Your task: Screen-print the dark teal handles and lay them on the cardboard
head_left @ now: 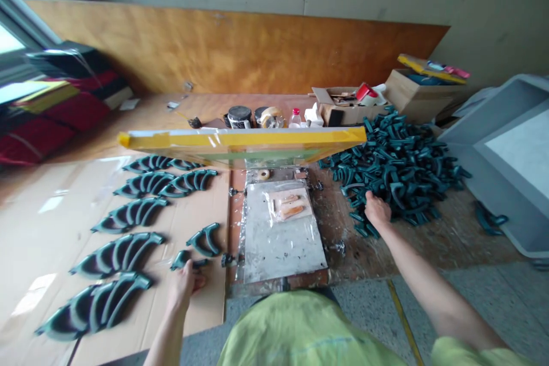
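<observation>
Forward and low, left hand [186, 285] stretched out on a straight forearm, palm down, over the cardboard sheet [201, 309] by the table's [429, 240] near edge. Fingertips touching a small teal piece [180, 260] lying just ahead of the grip; fingers bent and close together, yet impossible to tell whether pinching the piece or merely resting on it. Further right, right hand [377, 210] reached out on a long, nearly straight arm, back of the hand up, knuckles bent, fingers dipped into the near-left fringe of the pile of teal pieces [398, 166] heaped toward the table's far right corner; grip buried among the pieces, so pressed together or spread not to be told. Between both hands, a pale metal plate [281, 240] at the near edge, under a tilted yellow frame [242, 140]. Left of the left hand, curved rows of teal pieces [120, 251] laid out across the cardboard, well apart from the pile.
</observation>
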{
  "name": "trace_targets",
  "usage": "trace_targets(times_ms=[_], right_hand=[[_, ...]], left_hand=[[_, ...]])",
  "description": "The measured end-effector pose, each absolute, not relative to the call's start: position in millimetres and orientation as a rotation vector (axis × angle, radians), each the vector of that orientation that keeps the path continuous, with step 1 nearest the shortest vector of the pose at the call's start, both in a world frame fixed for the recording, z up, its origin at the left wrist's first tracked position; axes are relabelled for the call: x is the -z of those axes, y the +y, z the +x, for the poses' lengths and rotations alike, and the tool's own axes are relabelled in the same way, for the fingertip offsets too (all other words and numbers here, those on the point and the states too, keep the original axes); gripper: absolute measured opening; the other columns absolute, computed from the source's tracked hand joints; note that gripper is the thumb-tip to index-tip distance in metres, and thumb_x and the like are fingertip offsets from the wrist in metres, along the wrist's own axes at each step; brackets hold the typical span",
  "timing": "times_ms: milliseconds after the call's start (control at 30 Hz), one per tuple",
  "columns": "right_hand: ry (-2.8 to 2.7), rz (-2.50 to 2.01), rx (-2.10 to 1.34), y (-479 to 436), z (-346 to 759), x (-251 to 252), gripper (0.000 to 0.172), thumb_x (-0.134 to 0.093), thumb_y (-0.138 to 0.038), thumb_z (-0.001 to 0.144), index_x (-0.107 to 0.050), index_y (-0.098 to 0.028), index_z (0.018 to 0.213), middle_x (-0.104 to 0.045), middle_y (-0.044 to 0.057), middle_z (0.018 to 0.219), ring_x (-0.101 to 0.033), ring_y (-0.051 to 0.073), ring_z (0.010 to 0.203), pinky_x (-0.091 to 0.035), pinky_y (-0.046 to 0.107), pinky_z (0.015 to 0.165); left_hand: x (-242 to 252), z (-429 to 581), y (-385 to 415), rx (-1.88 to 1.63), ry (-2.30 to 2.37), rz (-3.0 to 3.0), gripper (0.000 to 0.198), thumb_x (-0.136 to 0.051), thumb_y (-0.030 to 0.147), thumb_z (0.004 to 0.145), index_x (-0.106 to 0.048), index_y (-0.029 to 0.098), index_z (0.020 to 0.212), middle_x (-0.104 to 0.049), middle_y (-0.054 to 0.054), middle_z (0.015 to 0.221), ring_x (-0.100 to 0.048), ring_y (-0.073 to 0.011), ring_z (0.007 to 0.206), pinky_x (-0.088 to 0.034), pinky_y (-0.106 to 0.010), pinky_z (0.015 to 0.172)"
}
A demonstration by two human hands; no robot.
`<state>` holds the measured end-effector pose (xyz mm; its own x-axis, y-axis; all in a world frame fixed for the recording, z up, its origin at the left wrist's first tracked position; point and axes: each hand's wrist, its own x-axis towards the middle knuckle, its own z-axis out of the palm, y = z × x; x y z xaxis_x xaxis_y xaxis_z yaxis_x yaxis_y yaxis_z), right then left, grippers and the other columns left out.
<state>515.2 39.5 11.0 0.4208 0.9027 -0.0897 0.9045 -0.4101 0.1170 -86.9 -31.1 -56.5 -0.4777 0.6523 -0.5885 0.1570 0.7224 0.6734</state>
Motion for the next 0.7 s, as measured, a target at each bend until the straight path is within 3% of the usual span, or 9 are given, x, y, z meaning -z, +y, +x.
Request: trace_targets(times_ms=[167,300,400,533,700], right_hand=[[1.997,2.636,-0.002,37,492,0,0.031,-0.046,-0.018,0.091,-0.061,-0.016,0.118,-0.067,0.015,0.11,-0.057,0.027,0.105,-0.044,0.038,0.088],[2.817,2.111,0.202,52,402,-6,0.032,-0.048,-0.021,0.092,-0.065,-0.021,0.119,-0.068,0.01,0.109,-0.055,0.025,0.104,-0.044,0.04,0.091],[3.068,1.709,0.323,68,338,-12,0.03,-0.05,-0.015,0.091,-0.068,-0.022,0.115,-0.069,0.008,0.102,-0.055,0.022,0.097,-0.045,0.036,0.086],[2.996,1.598,0.266,79,295,-21,0.026,-0.05,-0.016,0.092,-0.069,-0.02,0.108,-0.067,0.008,0.1,-0.054,0.022,0.099,-0.043,0.035,0.086],[2.848,1.651,0.138,64,287,-31,0.032,-0.046,-0.016,0.093,-0.063,-0.018,0.12,-0.067,0.013,0.109,-0.053,0.027,0.11,-0.041,0.045,0.096]], left_hand=[[44,-93,-20,-0.534,2.045,0.701,0.042,-0.045,0.055,0.082,-0.051,0.021,0.058,-0.055,-0.007,0.042,-0.055,-0.0216,0.039,-0.043,-0.03,0.042],[5,-87,3,-0.548,2.085,0.898,0.048,-0.05,0.063,0.078,-0.054,0.02,0.056,-0.049,-0.002,0.036,-0.046,-0.0177,0.033,-0.035,-0.026,0.038],[-52,-56,37,-0.923,1.881,1.123,0.049,-0.047,0.064,0.082,-0.062,0.018,0.075,-0.054,0.001,0.044,-0.048,-0.014,0.038,-0.036,-0.023,0.041],[-139,-1,80,-1.467,1.433,1.127,0.046,-0.052,0.059,0.085,-0.06,0.018,0.103,-0.056,0.004,0.053,-0.047,-0.0097,0.042,-0.039,-0.02,0.045],[-190,31,96,-1.567,1.102,1.148,0.039,-0.036,0.053,0.095,-0.048,0.02,0.077,-0.053,0.004,0.05,-0.044,-0.0077,0.04,-0.033,-0.02,0.045]])
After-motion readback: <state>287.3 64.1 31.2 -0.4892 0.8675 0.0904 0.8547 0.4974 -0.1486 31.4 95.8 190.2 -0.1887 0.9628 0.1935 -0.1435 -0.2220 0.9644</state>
